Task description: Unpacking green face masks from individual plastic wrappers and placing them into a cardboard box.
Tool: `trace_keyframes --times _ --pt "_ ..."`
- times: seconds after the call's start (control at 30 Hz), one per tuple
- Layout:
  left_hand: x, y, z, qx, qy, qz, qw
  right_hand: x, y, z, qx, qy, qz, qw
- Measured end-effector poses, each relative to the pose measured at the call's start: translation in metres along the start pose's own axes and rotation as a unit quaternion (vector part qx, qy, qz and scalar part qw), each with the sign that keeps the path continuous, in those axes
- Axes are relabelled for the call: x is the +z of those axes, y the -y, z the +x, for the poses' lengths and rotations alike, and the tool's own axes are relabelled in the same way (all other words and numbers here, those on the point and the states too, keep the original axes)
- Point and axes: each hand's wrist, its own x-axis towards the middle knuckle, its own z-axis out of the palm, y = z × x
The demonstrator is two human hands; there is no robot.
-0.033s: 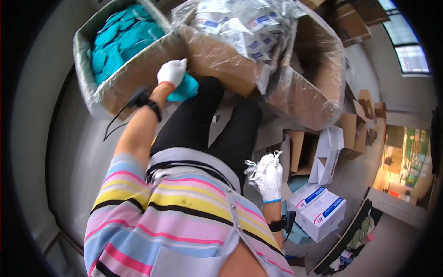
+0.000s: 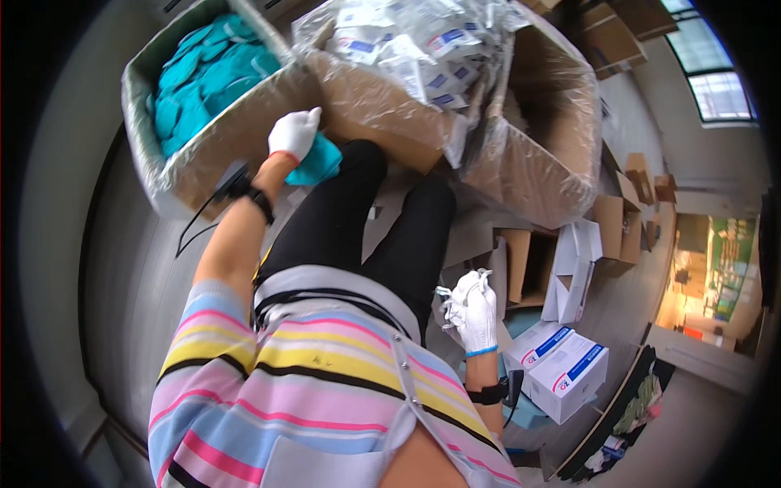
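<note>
Teal piece (image 2: 319,161), apparently cloth, hanging outside the plastic-lined carton (image 2: 232,138), by its near edge toward the right corner; likely light, limp and not fragile, best pinched at a gathered fold; left hand (image 2: 294,134), gloved, fingers closed on its upper part; right hand (image 2: 472,311), fingers curled, contents indeterminable; similar teal pieces (image 2: 207,81) heaped within the carton.

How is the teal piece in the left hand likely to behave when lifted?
The teal piece is probably floppy, since it droops below the left hand. It is likely light, looking thin like the similar pieces heaped in the box.
</note>
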Motion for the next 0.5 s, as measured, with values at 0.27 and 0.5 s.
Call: trace_keyframes --times 0.27,0.5 --pt "-0.084 0.047 0.073 -0.073 -0.193 -0.239 0.949 0.036 0.188 0.113 -0.348 0.071 -0.1 0.93" --pt "-0.182 0.15 0.142 -0.422 -0.349 -0.231 0.804 0.086 0.327 0.249 -0.483 -0.135 -0.273 0.821"
